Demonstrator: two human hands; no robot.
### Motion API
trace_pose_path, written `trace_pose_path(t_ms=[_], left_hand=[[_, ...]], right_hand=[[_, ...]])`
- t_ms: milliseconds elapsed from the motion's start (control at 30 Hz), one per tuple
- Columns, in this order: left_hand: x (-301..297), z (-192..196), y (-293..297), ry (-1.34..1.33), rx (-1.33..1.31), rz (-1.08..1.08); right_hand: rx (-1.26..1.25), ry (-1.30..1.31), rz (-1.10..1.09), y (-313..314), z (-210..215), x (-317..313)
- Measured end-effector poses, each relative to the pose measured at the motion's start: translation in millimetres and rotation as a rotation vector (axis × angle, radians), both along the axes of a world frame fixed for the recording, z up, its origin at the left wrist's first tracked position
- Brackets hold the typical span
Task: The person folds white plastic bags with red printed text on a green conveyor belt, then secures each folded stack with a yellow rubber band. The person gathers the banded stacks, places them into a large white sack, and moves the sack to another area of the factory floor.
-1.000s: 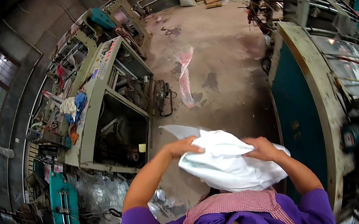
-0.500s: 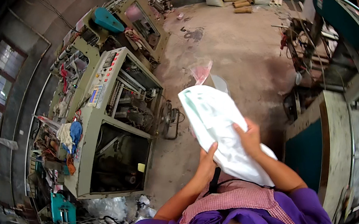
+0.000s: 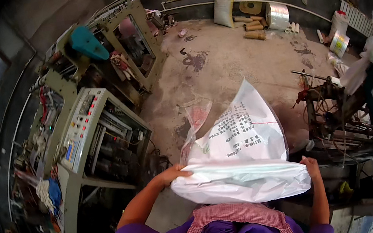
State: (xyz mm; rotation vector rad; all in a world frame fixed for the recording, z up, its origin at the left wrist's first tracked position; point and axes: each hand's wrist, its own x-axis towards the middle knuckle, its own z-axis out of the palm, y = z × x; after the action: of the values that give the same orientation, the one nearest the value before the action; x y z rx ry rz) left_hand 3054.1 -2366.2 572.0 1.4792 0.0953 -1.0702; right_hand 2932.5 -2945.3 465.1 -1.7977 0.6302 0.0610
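Observation:
A large white plastic sack (image 3: 242,183) stretches crosswise in front of my apron, its near part bunched into a thick fold. Beyond the fold, a flap with dark print (image 3: 246,127) spreads forward and rises to a point; whether it is the same sheet I cannot tell. At the fold's left end my left hand (image 3: 176,173) is closed, fingers partly behind the plastic. My right hand (image 3: 310,165) pinches the corner at the right end. A clear, reddish-tinted plastic piece (image 3: 196,117) shows just past the flap's left side.
To the left stands a machine with a control panel (image 3: 83,127) and open cabinet. Metal framework with wires (image 3: 329,104) is close on the right. Farther off are a filled sack (image 3: 225,8), cardboard tubes (image 3: 254,29) and a film roll (image 3: 277,16).
The white sack has swung from lengthwise to crosswise, and its printed flap now shows. My hands have moved apart, left hand leftward and right hand rightward. The view has shifted too.

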Motion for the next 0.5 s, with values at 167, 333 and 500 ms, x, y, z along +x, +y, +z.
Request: trace_pose_path(t_ms=[167, 333, 500], left_hand=[[147.3, 22.6, -73.2, -0.114, 0.013, -0.333], [298.4, 40.5, -142.1, -0.274, 0.048, -0.56], [424.3, 36.9, -172.6, -0.863, 0.311, -0.047]], right_hand=[[-0.35, -0.331, 0.186, 29.1, 67.1, 141.9], [-0.231, -0.449, 1.117, 113.4, 105.3, 300.9], [0.348, -0.081, 0.732, 100.4, 36.2, 444.0]])
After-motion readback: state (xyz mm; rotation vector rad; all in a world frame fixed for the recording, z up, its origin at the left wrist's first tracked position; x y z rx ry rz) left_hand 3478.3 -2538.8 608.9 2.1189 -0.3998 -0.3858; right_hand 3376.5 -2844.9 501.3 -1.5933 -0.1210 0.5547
